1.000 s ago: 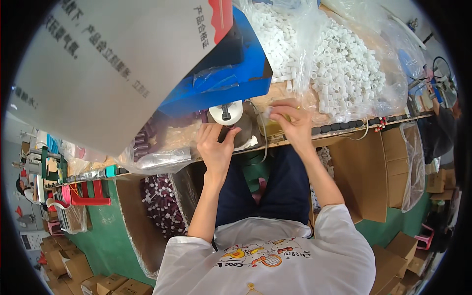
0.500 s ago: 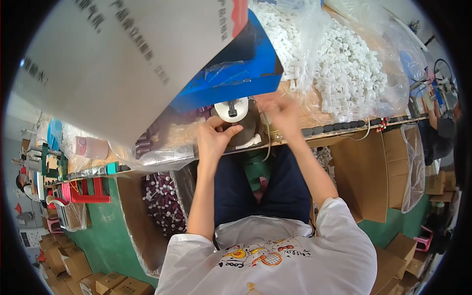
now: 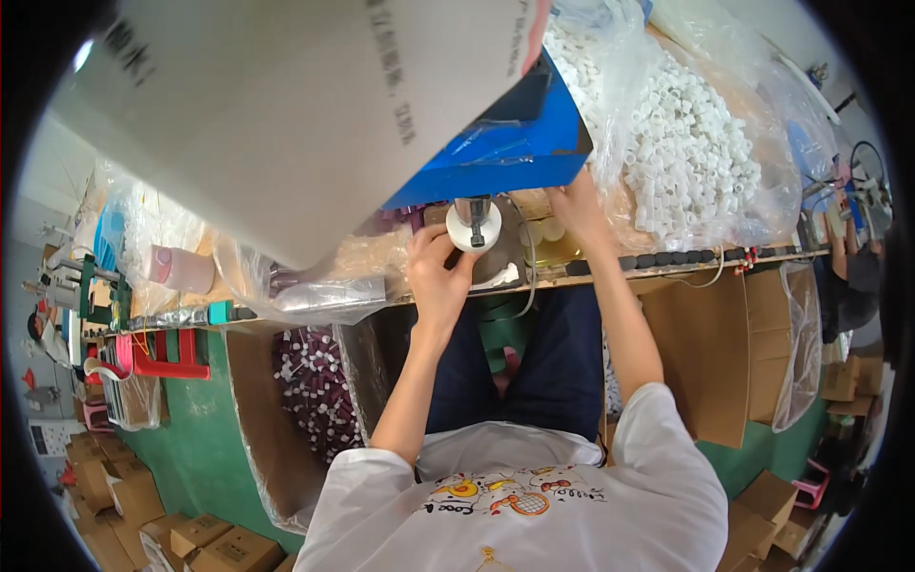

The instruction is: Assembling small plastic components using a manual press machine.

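Note:
A blue machine housing [image 3: 505, 164] hangs over the bench, with a metal shaft and a white round disc [image 3: 460, 234] below it. My left hand [image 3: 438, 278] is at the disc's left side, its fingers bent and closed, the thumb reaching under the rim. Whatever it may hold there is hidden. To the right, my right hand [image 3: 579, 212] reaches past the housing's lower right corner, close to a heap of small white plastic caps [image 3: 688, 153]. Its fingertips are partly out of sight, so their grip does not show. Purple tubes [image 3: 386, 221] lie behind my left hand.
A large printed sheet [image 3: 276, 114] covers the upper left. A pink container [image 3: 181, 270] stands on the bench at left. Below the edge, an open carton [image 3: 272, 429] holds purple tubes with white caps; another carton [image 3: 701, 353] stands at right. A person [image 3: 851, 267] is at far right.
My right hand, blurred beside the disc before, is now farther away at the housing's right corner. My left hand stays at the disc. The whole view has shifted slightly.

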Demonstrator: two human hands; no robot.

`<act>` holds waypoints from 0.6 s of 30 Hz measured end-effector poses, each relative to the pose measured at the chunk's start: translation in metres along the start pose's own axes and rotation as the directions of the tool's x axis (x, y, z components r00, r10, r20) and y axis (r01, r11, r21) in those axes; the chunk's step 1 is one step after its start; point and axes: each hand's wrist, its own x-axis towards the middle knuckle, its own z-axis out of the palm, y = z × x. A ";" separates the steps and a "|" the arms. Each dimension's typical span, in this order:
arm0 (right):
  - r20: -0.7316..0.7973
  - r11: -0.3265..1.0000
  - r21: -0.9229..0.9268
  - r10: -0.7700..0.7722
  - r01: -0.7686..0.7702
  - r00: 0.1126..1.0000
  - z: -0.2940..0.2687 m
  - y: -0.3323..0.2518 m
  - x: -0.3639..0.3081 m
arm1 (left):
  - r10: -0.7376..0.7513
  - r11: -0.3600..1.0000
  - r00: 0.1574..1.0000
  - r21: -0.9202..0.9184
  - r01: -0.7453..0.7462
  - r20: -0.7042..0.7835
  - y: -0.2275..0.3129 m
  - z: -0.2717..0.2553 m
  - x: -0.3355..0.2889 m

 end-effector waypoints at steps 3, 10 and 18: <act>0.095 0.919 0.342 0.173 -0.195 0.980 0.011 -0.013 -0.027 | 0.078 0.997 0.997 0.019 -0.078 0.010 0.025 -0.014 0.010; 0.302 0.932 0.315 0.081 -0.179 0.950 0.023 -0.047 -0.041 | -0.470 0.713 0.859 0.661 0.235 0.202 0.034 -0.185 -0.018; 0.231 0.989 0.046 -0.146 0.139 0.962 0.039 -0.061 -0.043 | -0.293 0.908 0.931 0.368 0.199 0.220 0.007 -0.080 0.021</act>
